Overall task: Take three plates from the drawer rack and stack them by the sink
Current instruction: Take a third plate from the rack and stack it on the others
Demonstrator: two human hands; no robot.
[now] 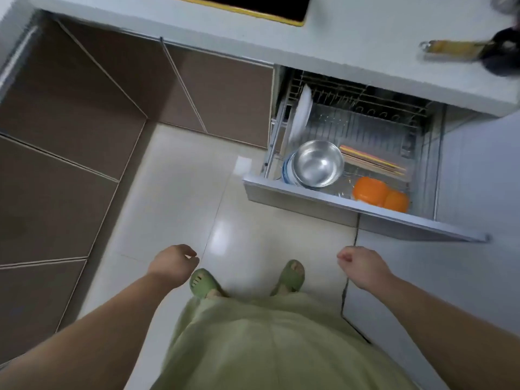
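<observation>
The drawer rack (363, 205) is pulled out under the counter at the upper right. A white plate (301, 111) stands on edge in its wire slots at the left. In front of it a steel bowl (318, 163) rests on a blue-rimmed dish. My left hand (173, 265) and my right hand (361, 267) hang over the floor below the drawer, both with loosely curled fingers and nothing in them. Neither hand touches the drawer. No sink is in view.
Two orange lids or containers (378, 194) and coloured chopsticks (371, 163) lie in the drawer. A pan with a wooden handle (455, 47) sits on the white counter (323, 38). Brown cabinet fronts (70, 114) line the left. My feet in green slippers (247, 280) stand on pale floor tiles.
</observation>
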